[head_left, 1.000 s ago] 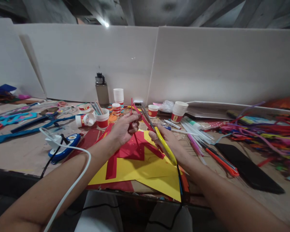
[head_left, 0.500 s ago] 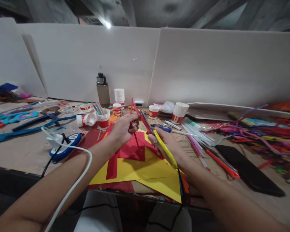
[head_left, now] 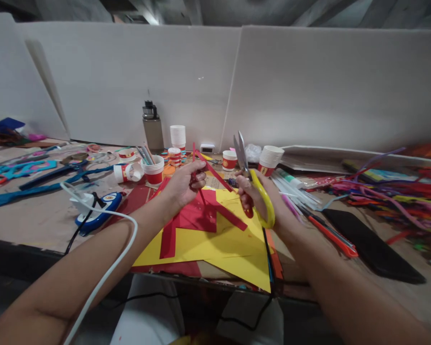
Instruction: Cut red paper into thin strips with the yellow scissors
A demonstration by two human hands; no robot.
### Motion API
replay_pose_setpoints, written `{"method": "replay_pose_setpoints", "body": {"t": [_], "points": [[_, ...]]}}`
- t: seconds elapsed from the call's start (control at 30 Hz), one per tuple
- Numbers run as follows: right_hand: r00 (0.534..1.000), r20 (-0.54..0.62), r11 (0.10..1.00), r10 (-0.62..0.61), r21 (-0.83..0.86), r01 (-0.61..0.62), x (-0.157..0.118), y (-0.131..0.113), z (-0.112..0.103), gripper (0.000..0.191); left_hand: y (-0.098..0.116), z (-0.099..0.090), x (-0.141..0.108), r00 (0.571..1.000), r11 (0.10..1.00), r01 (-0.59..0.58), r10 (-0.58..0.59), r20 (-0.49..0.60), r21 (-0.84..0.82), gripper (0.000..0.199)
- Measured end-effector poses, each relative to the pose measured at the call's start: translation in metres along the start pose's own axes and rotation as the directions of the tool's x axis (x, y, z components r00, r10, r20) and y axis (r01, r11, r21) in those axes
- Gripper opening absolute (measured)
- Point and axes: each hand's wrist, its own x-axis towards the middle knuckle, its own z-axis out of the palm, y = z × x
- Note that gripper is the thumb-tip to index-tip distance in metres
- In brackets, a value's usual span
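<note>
Thin red paper strips [head_left: 214, 171] are pinched in my left hand [head_left: 189, 183], one slanting down to the right and others sticking up and hanging below the fingers. My right hand [head_left: 253, 194] is closed around scissors [head_left: 262, 197] with yellow and red handles, their blades pointing up and slightly parted, apart from the strips. Beneath both hands lie red paper [head_left: 197, 215] and a loose red strip [head_left: 232, 216] on yellow paper sheets [head_left: 215, 249].
Paper cups [head_left: 229, 160] and a bottle [head_left: 153, 129] stand at the back. At left is a blue-and-white glue gun-like device [head_left: 99, 212] with a white cable [head_left: 118, 261] crossing my left forearm. A utility knife [head_left: 332, 235], black phone-shaped slab [head_left: 373, 247] and colourful pipe cleaners [head_left: 391, 196] lie right.
The scissors have moved away from the red strip, to the right, and turned upright. A red strip now lies on the yellow paper near my right hand. My left hand still pinches its strips.
</note>
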Motion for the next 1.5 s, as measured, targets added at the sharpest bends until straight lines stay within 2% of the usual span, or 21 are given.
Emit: {"method": "replay_pose_setpoints", "body": {"t": [0.07, 0.1, 0.17, 0.23, 0.27, 0.33, 0.5, 0.6, 0.63, 0.7, 0.77, 0.8, 0.87, 0.93, 1.03, 1.13, 1.27, 1.4, 1.5], "points": [[1.0, 0.011, 0.977, -0.022, -0.211, 0.024, 0.007, 0.005, -0.012, 0.042, 0.003, -0.001, 0.0, 1.0, 1.0, -0.004, 0.004, -0.019, -0.003, 0.019], [0.999, 0.022, 0.934, -0.046, -0.353, 0.051, 0.01, 0.008, -0.017, 0.039, 0.004, -0.002, 0.0, 0.999, 1.0, -0.015, 0.015, -0.034, 0.002, 0.019], [0.997, 0.052, 0.773, -0.065, -0.629, 0.083, 0.013, 0.015, -0.024, 0.034, 0.005, -0.004, 0.002, 0.998, 0.999, -0.041, 0.041, -0.05, 0.009, 0.019], [0.996, 0.078, 0.601, -0.036, -0.795, 0.084, 0.014, 0.021, -0.025, 0.03, 0.005, -0.006, 0.004, 0.996, 0.998, -0.051, 0.053, -0.065, 0.027, 0.018], [0.996, 0.093, 0.537, -0.012, -0.839, 0.085, 0.014, 0.023, -0.024, 0.03, 0.004, -0.008, 0.005, 0.996, 0.998, -0.043, 0.046, -0.071, 0.041, 0.018], [0.991, 0.129, 0.466, 0.033, -0.879, 0.098, 0.012, 0.026, -0.021, 0.031, 0.002, -0.009, 0.006, 0.997, 0.998, -0.017, 0.022, -0.079, 0.064, 0.017], [0.971, 0.235, 0.4, 0.042, -0.894, 0.199, 0.007, 0.025, -0.015, 0.031, -0.002, -0.007, 0.002, 0.998, 0.993, -0.009, 0.017, -0.063, 0.116, 0.019], [0.953, 0.289, 0.364, 0.091, -0.901, 0.238, 0.003, 0.017, -0.014, 0.032, -0.003, -0.006, 0.0, 0.998, 0.986, -0.04, 0.045, -0.032, 0.161, 0.02], [0.958, 0.277, 0.372, 0.077, -0.9, 0.23, 0.002, 0.013, -0.013, 0.03, -0.004, -0.005, -0.001, 0.998, 0.983, -0.053, 0.056, -0.016, 0.175, 0.021], [0.978, 0.196, 0.456, -0.064, -0.867, 0.203, 0.001, 0.004, -0.01, 0.026, -0.006, -0.004, -0.002, 0.997, 0.975, -0.079, 0.077, 0.016, 0.206, 0.022], [0.965, 0.106, 0.628, -0.242, -0.741, 0.239, 0.001, -0.004, -0.004, 0.029, -0.007, -0.002, -0.004, 0.995, 0.965, -0.094, 0.086, 0.042, 0.245, 0.022], [0.952, 0.087, 0.714, -0.293, -0.642, 0.278, 0.002, -0.008, -0.001, 0.031, -0.008, -0.001, -0.006, 0.995, 0.96, -0.097, 0.086, 0.052, 0.263, 0.022], [0.948, 0.106, 0.834, -0.301, -0.452, 0.315, 0.006, -0.012, 0.007, 0.032, -0.01, 0.002, -0.009, 0.995, 0.952, -0.096, 0.08, 0.067, 0.292, 0.02], [0.96, 0.146, 0.894, -0.24, -0.353, 0.277, 0.011, -0.012, 0.014, 0.03, -0.011, 0.004, -0.011, 0.995, 0.946, -0.088, 0.067, 0.079, 0.311, 0.019], [0.977, 0.163, 0.937, -0.14, -0.297, 0.184, 0.017, -0.01, 0.02, 0.026, -0.011, 0.003, -0.011, 0.994, 0.951, -0.07, 0.041, 0.102, 0.3, 0.02], [0.989, 0.126, 0.973, -0.079, -0.207, 0.104, 0.022, -0.008, 0.022, 0.026, -0.009, 0.0, -0.007, 0.995, 0.976, -0.036, 0.016, 0.094, 0.213, 0.023], [0.993, 0.116, 0.999, 0.017, -0.049, -0.012, 0.025, -0.004, 0.023, 0.028, -0.008, -0.004, 0.0, 0.994, 0.992, 0.081, -0.088, 0.063, 0.099, 0.03], [0.99, 0.136, 0.999, 0.04, 0.014, -0.042, 0.025, 0.005, 0.026, 0.03, -0.009, -0.004, 0.002, 0.993, 0.994, 0.103, -0.104, 0.051, 0.023, 0.022], [0.991, 0.131, 0.999, 0.015, 0.044, -0.021, 0.023, 0.008, 0.028, 0.031, -0.011, -0.001, 0.002, 0.995, 0.995, 0.094, -0.094, -0.017, 0.029, 0.019]]}}
